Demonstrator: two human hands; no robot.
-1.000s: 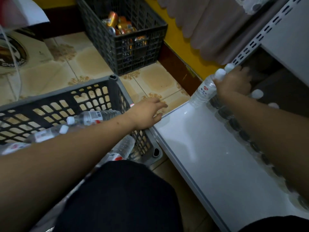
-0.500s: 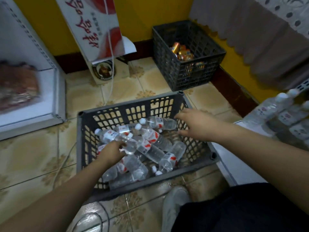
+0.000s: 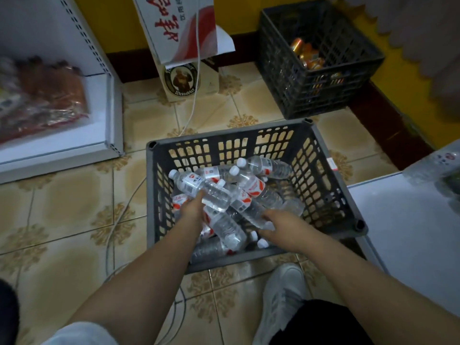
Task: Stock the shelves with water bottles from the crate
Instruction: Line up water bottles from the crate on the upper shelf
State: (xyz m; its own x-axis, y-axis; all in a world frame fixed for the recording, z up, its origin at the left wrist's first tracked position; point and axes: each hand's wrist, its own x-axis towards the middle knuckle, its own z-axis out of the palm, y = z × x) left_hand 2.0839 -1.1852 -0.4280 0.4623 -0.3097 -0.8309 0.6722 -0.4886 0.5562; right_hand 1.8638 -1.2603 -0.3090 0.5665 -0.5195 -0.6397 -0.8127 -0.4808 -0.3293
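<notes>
Both hands in crate [image 3: 331, 180] — left hand [image 3: 191, 210] grips bottle [image 3: 201, 186], right hand [image 3: 281, 226] loosely spread on pile.

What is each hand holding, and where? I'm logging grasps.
Left hand grips a water bottle at mid-body. Right hand touches another bottle; grasp unclear.

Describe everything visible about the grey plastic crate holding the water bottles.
The grey plastic crate is rectangular with lattice walls and round corner sockets. It sits on the patterned tile floor, beside the white shelf. Clear water bottles with white caps lie jumbled inside. The left hand and right hand reach in among them.
</notes>
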